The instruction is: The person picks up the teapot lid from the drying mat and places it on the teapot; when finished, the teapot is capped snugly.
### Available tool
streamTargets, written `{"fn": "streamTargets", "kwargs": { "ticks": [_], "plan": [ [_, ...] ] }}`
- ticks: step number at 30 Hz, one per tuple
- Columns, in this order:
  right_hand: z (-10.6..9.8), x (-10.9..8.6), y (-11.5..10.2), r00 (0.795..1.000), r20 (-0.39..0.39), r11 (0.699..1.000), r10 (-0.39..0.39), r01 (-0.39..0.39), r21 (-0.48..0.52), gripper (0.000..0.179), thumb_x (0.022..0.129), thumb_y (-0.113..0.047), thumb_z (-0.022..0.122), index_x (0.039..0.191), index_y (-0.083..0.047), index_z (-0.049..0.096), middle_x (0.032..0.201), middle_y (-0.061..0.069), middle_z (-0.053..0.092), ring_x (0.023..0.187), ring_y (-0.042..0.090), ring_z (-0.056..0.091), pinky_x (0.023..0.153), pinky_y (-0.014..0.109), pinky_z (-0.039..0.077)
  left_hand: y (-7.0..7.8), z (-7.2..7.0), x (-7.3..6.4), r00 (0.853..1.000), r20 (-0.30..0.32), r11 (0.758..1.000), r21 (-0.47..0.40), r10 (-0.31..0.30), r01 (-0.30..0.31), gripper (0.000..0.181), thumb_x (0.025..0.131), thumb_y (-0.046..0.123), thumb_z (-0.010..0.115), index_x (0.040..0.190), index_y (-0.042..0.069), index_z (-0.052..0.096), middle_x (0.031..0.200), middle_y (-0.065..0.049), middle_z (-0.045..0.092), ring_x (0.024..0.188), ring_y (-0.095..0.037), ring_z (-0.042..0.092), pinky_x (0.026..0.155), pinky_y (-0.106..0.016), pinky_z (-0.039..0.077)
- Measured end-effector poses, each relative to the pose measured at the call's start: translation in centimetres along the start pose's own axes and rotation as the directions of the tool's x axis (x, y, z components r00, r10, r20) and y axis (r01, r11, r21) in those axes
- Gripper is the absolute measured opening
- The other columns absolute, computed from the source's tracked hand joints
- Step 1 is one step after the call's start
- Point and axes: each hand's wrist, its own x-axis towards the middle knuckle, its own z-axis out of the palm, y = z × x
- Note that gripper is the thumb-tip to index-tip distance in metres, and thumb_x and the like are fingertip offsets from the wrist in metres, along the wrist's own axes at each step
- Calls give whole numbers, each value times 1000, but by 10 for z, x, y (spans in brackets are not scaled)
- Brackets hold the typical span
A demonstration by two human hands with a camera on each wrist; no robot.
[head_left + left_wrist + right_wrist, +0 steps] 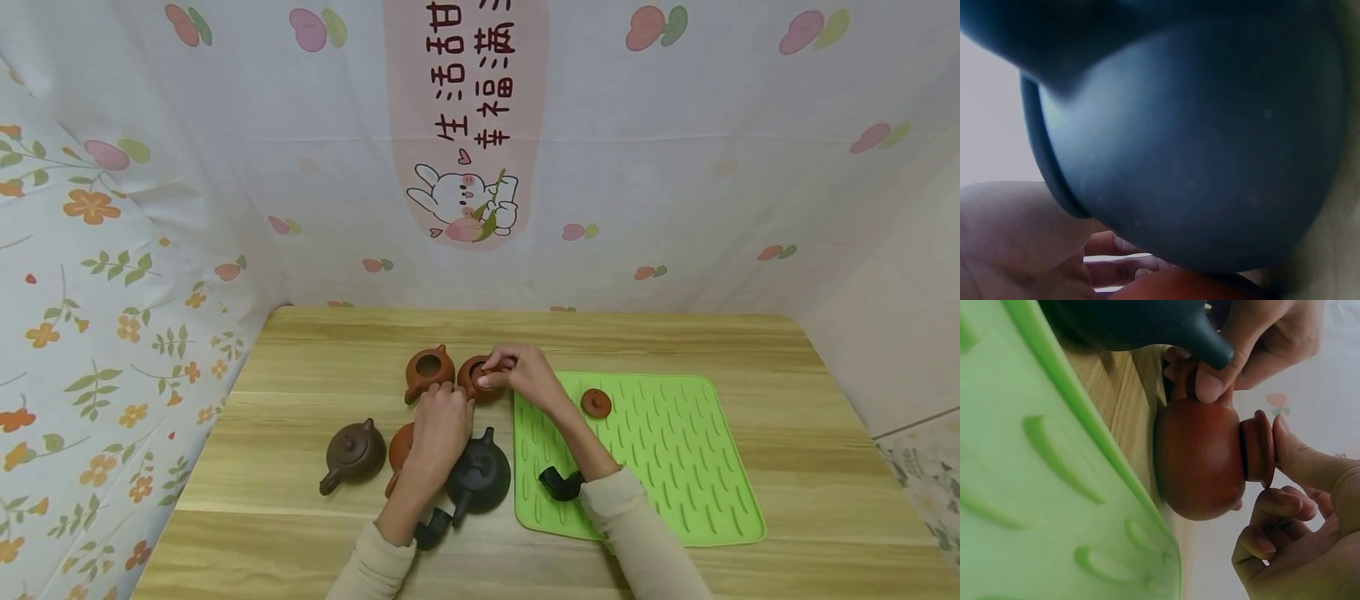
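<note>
A reddish-brown teapot (471,385) stands at the back beside the green mat. My left hand (441,421) pinches its handle, thumb on top in the right wrist view. My right hand (525,375) holds a small matching lid (1261,449) between thumb and fingers. That lid sits partly in the pot's mouth, with a narrow gap at one side. Just left stands a lidless reddish teapot (442,363). A black teapot (483,479) is below my left hand and fills much of the left wrist view. My left arm partly hides an orange-red teapot (400,446).
A dark brown lidded teapot (360,457) stands at the left. Another reddish lid (596,403) lies on the green ridged mat (675,467) at the right. The wooden table (270,375) ends against a patterned cloth (315,267) at the back.
</note>
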Motion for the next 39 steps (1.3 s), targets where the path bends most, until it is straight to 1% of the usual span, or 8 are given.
{"fn": "streamTargets", "kwargs": {
  "ticks": [7,13,18,22,29,32,34,39],
  "plan": [
    [5,7,-2,999,-7,999,-40,40,-23,12,90,-7,90,92,-6,78,67,-4,50,65,14,42,67,28,41,0,0,0,1000,-2,1000,-7,-1,1,21,97,17,85,90,-1,79,81,-12,69,79,-31,68,75,-43,59],
    [6,11,-3,999,-15,999,-42,42,-18,12,91,-6,90,92,-5,78,66,-4,47,64,14,39,65,28,38,0,0,0,1000,8,1000,-3,-7,7,21,97,17,85,90,-1,79,82,-13,69,80,-31,68,76,-43,58],
    [6,11,-1,999,-39,999,-33,32,-13,12,91,-6,89,91,-4,78,67,-4,45,65,14,39,68,30,39,0,0,1,1000,15,1000,-4,-15,15,21,98,18,84,91,-1,79,83,-13,70,81,-32,67,76,-43,58],
    [8,11,2,997,-57,999,-45,44,-18,12,90,-6,90,90,-4,78,67,-3,47,65,14,40,68,30,40,0,0,2,999,24,1000,-6,-22,22,21,99,18,83,91,-1,80,84,-13,71,82,-32,68,76,-43,58],
    [12,11,7,993,-85,995,-83,79,-58,14,88,-4,91,87,-4,77,66,-2,51,61,8,36,64,27,35,0,-1,0,1000,24,1000,9,-12,12,21,98,18,84,89,0,80,83,-12,71,80,-31,67,76,-43,58],
    [14,11,7,992,-95,995,-80,74,-65,13,88,-5,91,88,-4,78,65,-1,51,61,7,34,64,27,34,0,-2,0,1000,20,1000,9,-9,8,21,98,18,84,89,0,80,83,-12,71,80,-31,67,77,-43,58],
    [15,10,6,992,-108,995,-71,63,-74,13,88,-5,91,88,-4,78,67,1,55,62,8,37,65,28,36,1,-1,0,1000,15,1000,6,-7,7,20,97,18,84,88,0,80,82,-12,71,80,-31,67,77,-43,58],
    [20,5,1,986,-164,993,-28,9,-116,13,90,-8,90,89,-7,77,69,2,57,64,13,41,64,28,36,0,-1,0,1000,10,1000,5,-6,6,21,97,19,85,87,1,80,82,-12,71,81,-31,67,77,-43,57]
  ]
}}
